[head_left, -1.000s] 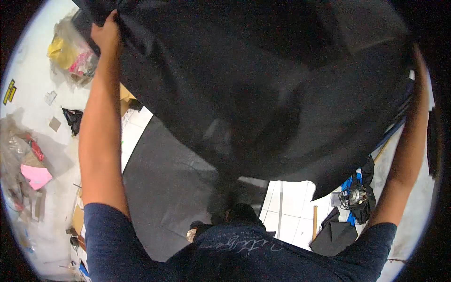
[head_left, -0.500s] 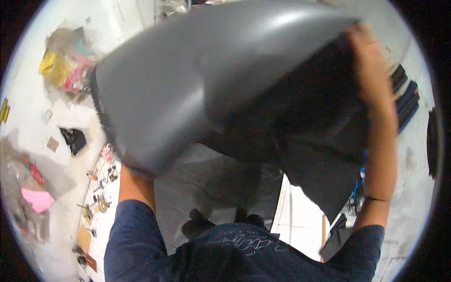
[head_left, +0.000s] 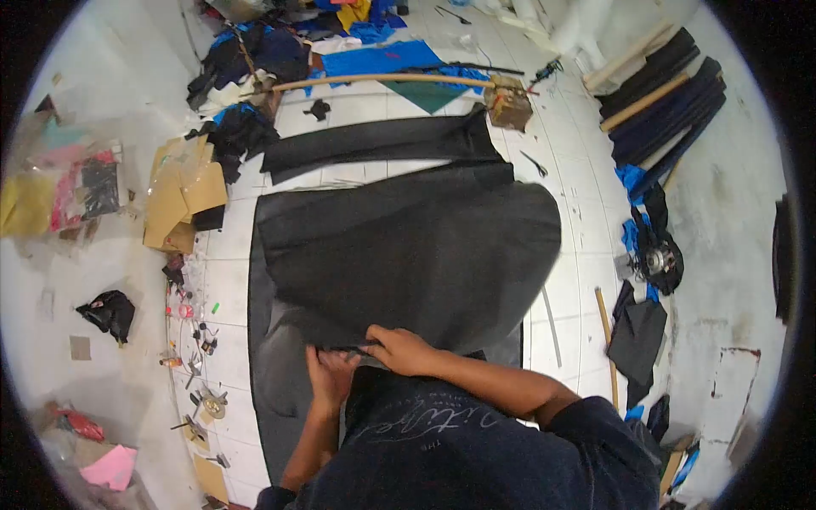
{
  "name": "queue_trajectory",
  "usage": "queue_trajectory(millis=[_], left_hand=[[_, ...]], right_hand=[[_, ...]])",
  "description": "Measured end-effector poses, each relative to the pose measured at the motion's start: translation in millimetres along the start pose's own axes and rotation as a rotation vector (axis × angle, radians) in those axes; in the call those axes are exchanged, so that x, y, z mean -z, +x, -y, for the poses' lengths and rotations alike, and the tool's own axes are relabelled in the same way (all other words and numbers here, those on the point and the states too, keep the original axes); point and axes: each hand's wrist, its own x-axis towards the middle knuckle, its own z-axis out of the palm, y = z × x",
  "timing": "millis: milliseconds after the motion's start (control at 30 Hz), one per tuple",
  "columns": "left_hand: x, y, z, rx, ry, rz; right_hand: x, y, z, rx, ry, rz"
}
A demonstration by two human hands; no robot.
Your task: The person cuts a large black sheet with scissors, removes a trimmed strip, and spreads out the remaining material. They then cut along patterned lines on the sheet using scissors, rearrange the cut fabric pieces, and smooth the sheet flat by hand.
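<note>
A large dark sheet of flexible material (head_left: 416,246), black on the side facing up, bulges over another flat dark sheet (head_left: 285,374) on the tiled floor. Its near edge is gathered close to my body. My left hand (head_left: 331,374) grips that edge, fingertips at the fold. Just to the right, my right hand (head_left: 399,350) pinches the same edge between thumb and fingers. A separate long black strip (head_left: 374,146) lies beyond the sheets.
Scissors (head_left: 535,163) lie right of the sheets, near a wooden block (head_left: 510,104) touching a long pole (head_left: 382,79). Small tools and metal parts (head_left: 211,405) line the left side. Fabric rolls (head_left: 667,110) lean on the right wall. A cardboard box (head_left: 180,195) stands left.
The sheet has come down from its raised, spread position to the floor. Both hands have moved inward, from far apart to close together at its near edge.
</note>
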Motion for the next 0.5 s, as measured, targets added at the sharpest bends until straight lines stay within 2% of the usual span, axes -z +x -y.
queue_trajectory(millis=[67,133,200,233,267,333,400,433,500], left_hand=[[-5.8,1.4,-18.5,0.048,0.111,-0.215],[-6.4,0.1,-22.4,0.043,0.057,-0.124],[-19.7,-9.1,-22.7,0.061,0.342,-0.547],[6.3,-4.5,-19.3,0.066,0.343,-0.554],[49.0,4.5,-10.9,0.034,0.519,-0.474],[66.4,12.4,-8.0,0.001,0.684,-0.396],[29.4,25.8,-29.5,-0.220,0.180,-0.566],[-0.7,25.0,-41.1,-0.192,0.150,-0.618],[26.4,27.8,-31.8,-0.183,0.162,-0.570]], right_hand=[[-20.2,3.9,4.0,-0.008,-0.084,0.151],[-22.1,5.5,0.0,-0.042,-0.088,0.171],[-20.9,-0.5,-9.9,0.049,-0.039,0.192],[-19.8,-1.8,-15.3,0.046,-0.033,0.198],[-13.9,-4.3,-16.5,-0.025,-0.023,0.291],[-3.9,-15.1,-31.4,-0.094,-0.018,0.393],[-4.7,-29.8,-69.9,0.022,-0.175,0.052],[-4.3,-38.9,-92.1,-0.048,-0.186,-0.002],[-3.4,-54.5,-147.7,-0.168,-0.300,-0.085]])
